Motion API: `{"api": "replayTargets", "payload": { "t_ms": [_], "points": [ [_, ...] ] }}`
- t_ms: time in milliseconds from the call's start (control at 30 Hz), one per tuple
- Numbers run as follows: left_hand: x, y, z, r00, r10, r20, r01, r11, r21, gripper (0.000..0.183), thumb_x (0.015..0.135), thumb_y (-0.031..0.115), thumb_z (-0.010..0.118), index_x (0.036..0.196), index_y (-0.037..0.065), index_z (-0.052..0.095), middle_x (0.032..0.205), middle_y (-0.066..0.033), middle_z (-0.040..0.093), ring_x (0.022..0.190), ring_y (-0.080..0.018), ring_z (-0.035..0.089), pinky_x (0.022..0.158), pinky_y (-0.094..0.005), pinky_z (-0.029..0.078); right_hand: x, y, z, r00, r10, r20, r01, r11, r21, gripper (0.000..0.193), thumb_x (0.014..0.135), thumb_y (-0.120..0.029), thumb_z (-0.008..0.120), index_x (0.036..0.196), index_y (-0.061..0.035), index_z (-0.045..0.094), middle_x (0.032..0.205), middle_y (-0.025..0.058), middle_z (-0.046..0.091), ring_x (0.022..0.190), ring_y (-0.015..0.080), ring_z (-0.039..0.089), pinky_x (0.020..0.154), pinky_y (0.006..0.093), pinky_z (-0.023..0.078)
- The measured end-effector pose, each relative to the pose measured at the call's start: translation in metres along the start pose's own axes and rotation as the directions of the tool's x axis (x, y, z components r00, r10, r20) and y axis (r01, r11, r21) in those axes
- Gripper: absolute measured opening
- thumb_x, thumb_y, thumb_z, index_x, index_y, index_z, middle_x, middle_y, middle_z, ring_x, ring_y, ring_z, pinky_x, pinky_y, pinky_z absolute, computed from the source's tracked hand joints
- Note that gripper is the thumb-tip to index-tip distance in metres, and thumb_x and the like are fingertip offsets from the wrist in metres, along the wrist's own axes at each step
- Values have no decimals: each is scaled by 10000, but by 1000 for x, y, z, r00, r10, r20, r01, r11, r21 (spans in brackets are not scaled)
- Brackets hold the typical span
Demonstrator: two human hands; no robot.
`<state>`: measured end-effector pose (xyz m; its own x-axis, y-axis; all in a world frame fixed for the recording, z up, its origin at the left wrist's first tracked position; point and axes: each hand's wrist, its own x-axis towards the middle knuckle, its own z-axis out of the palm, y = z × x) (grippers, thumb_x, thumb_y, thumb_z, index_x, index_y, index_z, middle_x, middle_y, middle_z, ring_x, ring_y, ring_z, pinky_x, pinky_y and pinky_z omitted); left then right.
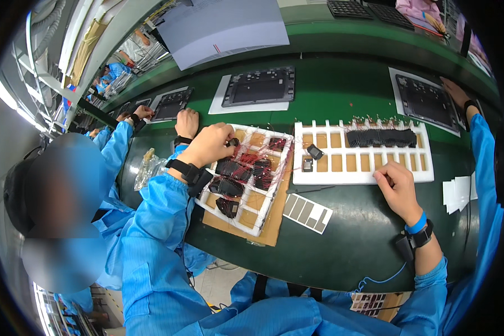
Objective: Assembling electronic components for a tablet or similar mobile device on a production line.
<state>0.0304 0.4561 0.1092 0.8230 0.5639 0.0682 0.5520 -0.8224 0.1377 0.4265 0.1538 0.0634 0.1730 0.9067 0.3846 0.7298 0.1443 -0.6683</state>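
Observation:
My left hand (210,147) is closed, pinching a small black part (233,143) over the far left corner of a white foam tray (256,223). Bunches of black parts with thin red wires (229,168) fill several of that tray's compartments. To its right lies a second white foam tray (341,178), holding a packed row of black parts (382,138) along its far side. Two loose black parts (315,152) rest at its left end. My right hand (399,187) lies at this tray's near edge, its fingers curled and nothing visible in them.
Cardboard (269,238) lies under the left tray. Near both trays is a white card with grey rectangles (308,213). Dark device panels (257,87) line the far side of the green table. Co-workers' hands (187,122) are at the left, and another hand (455,92) is at the right.

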Motion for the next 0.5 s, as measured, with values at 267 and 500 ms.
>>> {"api": "replayTargets", "payload": {
  "t_ms": [267,500],
  "points": [
    [-6,8,-6,998,61,-4,-61,996,66,265,762,175,727,978,29,681,921,-168,679,886,-385,677,820,-448,553,-3,0,1,999,27,-17,-27,999,20,139,915,-70,693,809,9,650,687,89,529,581,188,496,537,328,375],
    [-13,4,-13,999,53,8,-53,996,69,192,788,91,689,971,40,716,924,-140,676,899,-377,680,823,-454,553,-2,3,3,1000,4,-25,-4,1000,4,145,913,-60,695,807,18,636,693,91,528,586,197,491,540,331,373]
  ]
}}
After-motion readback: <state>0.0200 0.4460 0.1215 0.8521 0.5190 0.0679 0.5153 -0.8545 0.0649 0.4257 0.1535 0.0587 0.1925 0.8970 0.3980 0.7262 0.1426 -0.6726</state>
